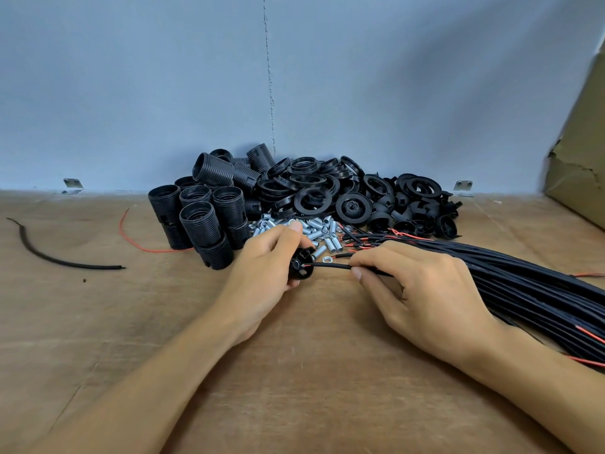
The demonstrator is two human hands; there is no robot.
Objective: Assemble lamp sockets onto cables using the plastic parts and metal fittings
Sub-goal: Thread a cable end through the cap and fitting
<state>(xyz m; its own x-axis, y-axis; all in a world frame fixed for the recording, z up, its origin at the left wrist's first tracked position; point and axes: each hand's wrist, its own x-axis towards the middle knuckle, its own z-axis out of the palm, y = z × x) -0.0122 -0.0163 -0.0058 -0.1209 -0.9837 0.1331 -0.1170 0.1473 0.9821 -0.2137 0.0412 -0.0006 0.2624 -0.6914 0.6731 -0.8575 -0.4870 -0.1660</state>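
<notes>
Our left hand point(265, 260) curls around a small black plastic socket cap point(300, 266), thumb on top and fingers underneath, holding it just above the wooden table point(294, 371). Our right hand point(422, 290) pinches a thin black cable point(330, 266) between thumb and fingertips. The cable's stripped end, showing a bit of red wire, meets the cap at its centre hole; we cannot tell how far it has gone in.

Behind the hands lies a scatter of short silver threaded metal fittings point(314, 227), with one small metal nut point(326, 258) just beside the cap. To the left of these stand black ribbed socket bodies point(203, 217), several upright and stacked, others lying on their sides. A heap of flat black plastic rings point(311, 188) sits behind the fittings against the blue wall point(163, 77), and more dome-shaped caps point(419, 211) are piled to its right.

A thick bundle of black cables point(523, 276) fans in from the right edge, red wire tips pointing toward the fittings. Far left on the table lie a loose curved piece of black cord point(42, 253) and a stray red wire point(131, 237). A torn cardboard box point(579, 158) stands at the right edge.
</notes>
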